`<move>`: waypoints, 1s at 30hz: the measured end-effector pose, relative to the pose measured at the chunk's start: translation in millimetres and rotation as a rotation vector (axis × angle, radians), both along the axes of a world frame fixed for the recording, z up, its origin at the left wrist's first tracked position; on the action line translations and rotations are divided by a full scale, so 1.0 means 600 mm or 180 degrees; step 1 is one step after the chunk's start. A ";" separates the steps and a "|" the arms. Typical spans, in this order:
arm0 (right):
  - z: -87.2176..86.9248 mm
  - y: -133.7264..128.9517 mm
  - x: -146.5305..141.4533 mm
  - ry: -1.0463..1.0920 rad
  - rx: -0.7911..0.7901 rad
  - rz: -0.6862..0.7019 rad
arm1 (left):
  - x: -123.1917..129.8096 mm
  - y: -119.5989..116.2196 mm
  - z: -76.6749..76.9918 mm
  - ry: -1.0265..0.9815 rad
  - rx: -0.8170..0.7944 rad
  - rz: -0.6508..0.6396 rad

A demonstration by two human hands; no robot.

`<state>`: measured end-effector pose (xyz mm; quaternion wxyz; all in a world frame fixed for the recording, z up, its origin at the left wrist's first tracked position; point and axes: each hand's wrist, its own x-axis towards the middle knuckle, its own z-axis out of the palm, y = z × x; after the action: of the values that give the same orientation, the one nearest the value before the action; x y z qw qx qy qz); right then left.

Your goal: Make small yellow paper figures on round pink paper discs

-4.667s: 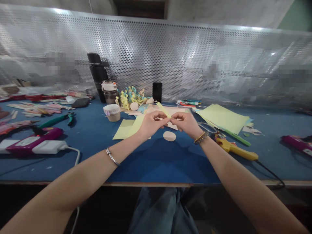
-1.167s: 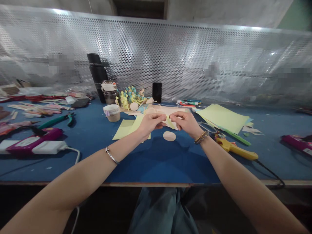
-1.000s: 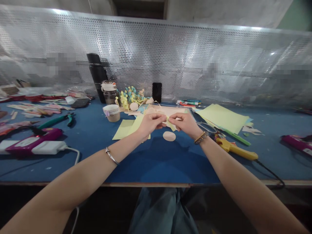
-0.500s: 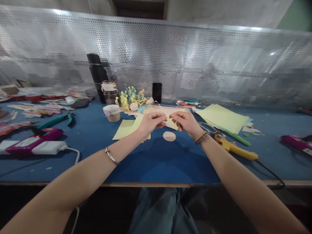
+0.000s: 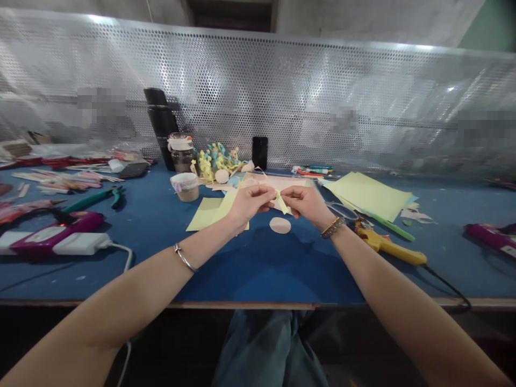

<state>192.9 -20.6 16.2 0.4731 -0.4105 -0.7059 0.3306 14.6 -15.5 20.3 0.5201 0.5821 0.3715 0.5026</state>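
Note:
Between my two hands is a narrow yellow paper strip [image 5: 281, 203], its loose end hanging down toward me. My left hand [image 5: 255, 202] pinches it from the left with thumb and fingertips. From the other side, my right hand [image 5: 303, 201] grips the same strip, its fingers curled. The fingers partly hide where the paper bends. Below the hands, a pale round disc [image 5: 280, 225] lies flat on the blue table [image 5: 274, 274]. Yellow paper sheets [image 5: 205, 213] lie beside and under my left wrist.
Left of centre stand a small paper-lined cup [image 5: 185, 188], a lidded jar [image 5: 182, 153] and a black bottle [image 5: 161, 126]. Yellow and blue paper flowers [image 5: 217, 158] lie behind. On the right are a yellow glue gun [image 5: 393, 249], a green pen-like tool [image 5: 391, 227] and a yellow paper stack [image 5: 368, 194].
The yellow strip has turned between my fingers and its end now hangs lower and narrower in view. Both hands stay almost in the same place.

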 end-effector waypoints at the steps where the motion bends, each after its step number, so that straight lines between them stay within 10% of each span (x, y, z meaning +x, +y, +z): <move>1: 0.000 0.000 0.000 0.0010 0.0001 -0.0004 | 0.000 0.001 -0.001 -0.0012 -0.0002 0.0001; 30: 0.001 0.002 -0.002 0.0168 -0.0044 0.0064 | -0.001 -0.004 -0.003 0.0274 0.0534 -0.0042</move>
<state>191.8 -19.7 16.6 0.4854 -0.3978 -0.6950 0.3509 14.0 -17.9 18.7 0.4564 0.6471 0.3463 0.5030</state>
